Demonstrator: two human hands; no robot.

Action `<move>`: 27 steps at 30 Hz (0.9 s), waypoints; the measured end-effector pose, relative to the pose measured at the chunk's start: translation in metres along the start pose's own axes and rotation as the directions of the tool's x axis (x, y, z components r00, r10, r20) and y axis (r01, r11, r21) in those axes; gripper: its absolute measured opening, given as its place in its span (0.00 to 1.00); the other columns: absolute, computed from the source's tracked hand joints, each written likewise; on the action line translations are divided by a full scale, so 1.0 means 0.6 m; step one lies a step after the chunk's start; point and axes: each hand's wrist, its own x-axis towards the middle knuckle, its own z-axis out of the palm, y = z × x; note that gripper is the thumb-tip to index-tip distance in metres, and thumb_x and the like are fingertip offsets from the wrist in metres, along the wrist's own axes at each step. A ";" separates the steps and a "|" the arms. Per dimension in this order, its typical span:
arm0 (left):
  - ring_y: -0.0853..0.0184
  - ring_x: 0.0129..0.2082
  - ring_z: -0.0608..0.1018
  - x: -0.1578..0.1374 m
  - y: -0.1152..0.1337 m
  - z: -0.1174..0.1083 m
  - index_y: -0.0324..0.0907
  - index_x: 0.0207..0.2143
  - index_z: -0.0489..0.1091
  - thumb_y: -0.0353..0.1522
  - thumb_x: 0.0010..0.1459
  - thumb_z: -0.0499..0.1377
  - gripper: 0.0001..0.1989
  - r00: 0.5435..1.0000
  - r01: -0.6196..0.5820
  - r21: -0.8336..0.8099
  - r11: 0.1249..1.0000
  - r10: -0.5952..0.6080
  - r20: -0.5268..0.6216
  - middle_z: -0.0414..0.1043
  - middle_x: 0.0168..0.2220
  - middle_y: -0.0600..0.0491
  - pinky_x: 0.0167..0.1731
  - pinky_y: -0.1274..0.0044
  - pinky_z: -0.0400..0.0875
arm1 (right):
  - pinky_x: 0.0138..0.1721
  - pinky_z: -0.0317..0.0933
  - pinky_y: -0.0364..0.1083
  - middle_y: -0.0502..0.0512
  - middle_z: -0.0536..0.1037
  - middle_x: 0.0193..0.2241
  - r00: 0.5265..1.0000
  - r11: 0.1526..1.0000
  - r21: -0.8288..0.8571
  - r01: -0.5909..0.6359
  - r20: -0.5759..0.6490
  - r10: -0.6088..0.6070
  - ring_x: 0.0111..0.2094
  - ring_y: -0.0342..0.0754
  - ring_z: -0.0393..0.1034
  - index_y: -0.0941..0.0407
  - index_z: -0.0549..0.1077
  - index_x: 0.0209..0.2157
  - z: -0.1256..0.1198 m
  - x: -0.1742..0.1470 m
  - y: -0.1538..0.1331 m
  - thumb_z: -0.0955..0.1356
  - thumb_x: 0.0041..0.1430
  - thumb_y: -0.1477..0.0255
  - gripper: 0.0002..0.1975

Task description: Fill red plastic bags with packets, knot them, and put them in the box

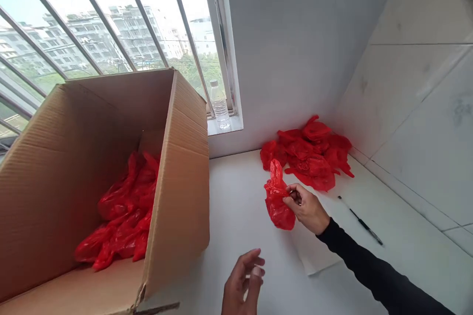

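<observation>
My right hand [306,206] pinches a crumpled red plastic bag [280,204] between thumb and fingers, over the white tabletop [236,197]. Part of the bag's edge is hidden behind the fingertips. Lower and to the left, my left hand [244,283] is held with its fingers apart and curved, touching nothing. Behind the held bag, a heap of red plastic bags [314,152] lies against the wall. To the left stands an open cardboard box [185,182] with several red plastic bags [129,211] inside.
A black pen [360,220] lies right of my right hand. Under my right forearm is a sheet of white paper [314,256]. A clear plastic bottle [219,106] stands on the sill of the barred window. Tiled wall [417,133] bounds the table on the right.
</observation>
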 end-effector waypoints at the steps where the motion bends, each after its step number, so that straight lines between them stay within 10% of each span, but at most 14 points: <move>1: 0.57 0.44 0.78 0.005 0.003 0.007 0.48 0.50 0.74 0.52 0.58 0.59 0.24 1.000 -0.020 0.005 1.000 0.020 0.011 0.76 0.47 0.46 0.44 0.67 0.75 | 0.28 0.63 0.44 0.45 0.70 0.25 0.999 0.999 0.033 -0.017 0.051 0.015 0.24 0.43 0.65 0.55 0.68 0.41 0.015 -0.029 -0.007 0.65 0.64 0.61 0.12; 5: 0.59 0.54 0.72 0.012 0.008 0.025 0.50 0.62 0.62 0.44 0.65 0.57 0.25 0.985 -0.047 -0.029 0.998 0.051 0.166 0.65 0.61 0.45 0.49 0.69 0.72 | 0.28 0.62 0.44 0.46 0.71 0.26 0.961 0.973 0.193 -0.123 0.269 0.068 0.25 0.43 0.66 0.55 0.68 0.40 0.057 -0.125 -0.031 0.64 0.65 0.56 0.15; 10: 0.62 0.43 0.75 0.010 -0.014 0.022 0.43 0.49 0.71 0.41 0.67 0.55 0.15 0.981 -0.035 -0.083 0.996 0.050 0.187 0.74 0.47 0.48 0.42 0.73 0.69 | 0.30 0.60 0.45 0.48 0.72 0.29 0.883 0.968 0.198 -0.155 0.467 0.046 0.28 0.44 0.64 0.53 0.71 0.43 0.056 -0.164 -0.039 0.61 0.68 0.56 0.17; 18: 0.62 0.42 0.75 -0.003 -0.017 0.007 0.43 0.53 0.69 0.43 0.66 0.56 0.18 0.955 0.033 -0.128 0.991 0.007 0.298 0.74 0.47 0.48 0.45 0.72 0.70 | 0.33 0.58 0.46 0.47 0.73 0.30 0.863 0.996 0.008 0.088 0.498 -0.081 0.29 0.44 0.64 0.52 0.69 0.39 0.052 -0.166 -0.032 0.60 0.69 0.66 0.08; 27: 0.63 0.35 0.77 -0.007 -0.051 -0.031 0.42 0.42 0.71 0.43 0.65 0.56 0.14 0.994 0.088 -0.034 0.996 -0.085 0.074 0.77 0.38 0.49 0.35 0.74 0.71 | 0.27 0.58 0.46 0.51 0.72 0.31 0.977 0.989 -0.136 0.052 0.214 -0.022 0.29 0.46 0.64 0.52 0.66 0.36 0.030 -0.153 -0.019 0.60 0.68 0.64 0.09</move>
